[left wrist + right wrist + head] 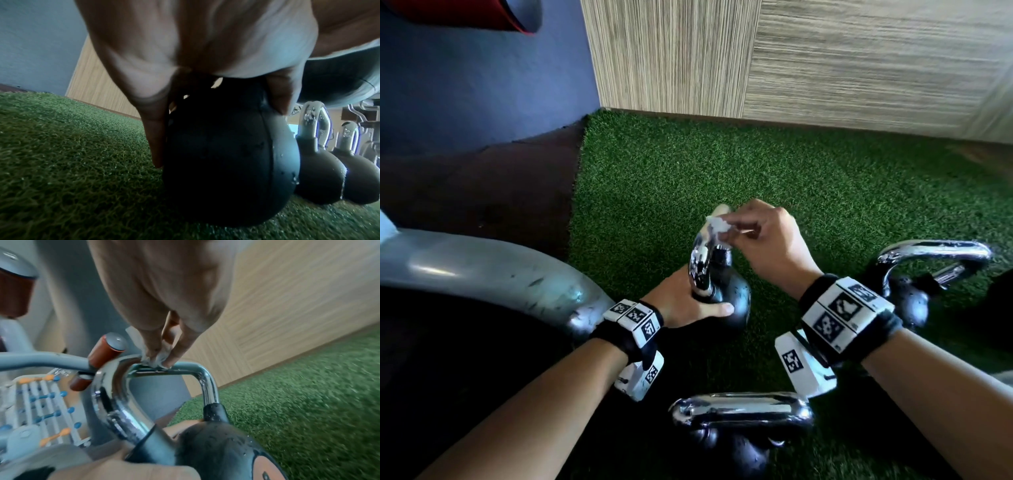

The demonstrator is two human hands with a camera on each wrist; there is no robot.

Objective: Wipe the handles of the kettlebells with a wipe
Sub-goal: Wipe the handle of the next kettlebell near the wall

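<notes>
Daylight falls evenly on the green turf point(791, 178), while the lower left of the head view sinks into deep shadow. Bright glare streaks the chrome handles point(739, 409), and straight wall edges bow near the frame borders. Both wrist views are soft and motion-blurred, with the near palm point(205, 40) out of focus.

You're over green artificial turf point(825, 192) — wood-grain wall panel point(859, 61) ahead, blue-grey wall point(482, 75) left, grey curved machine frame point(482, 263) beside you.
</notes>
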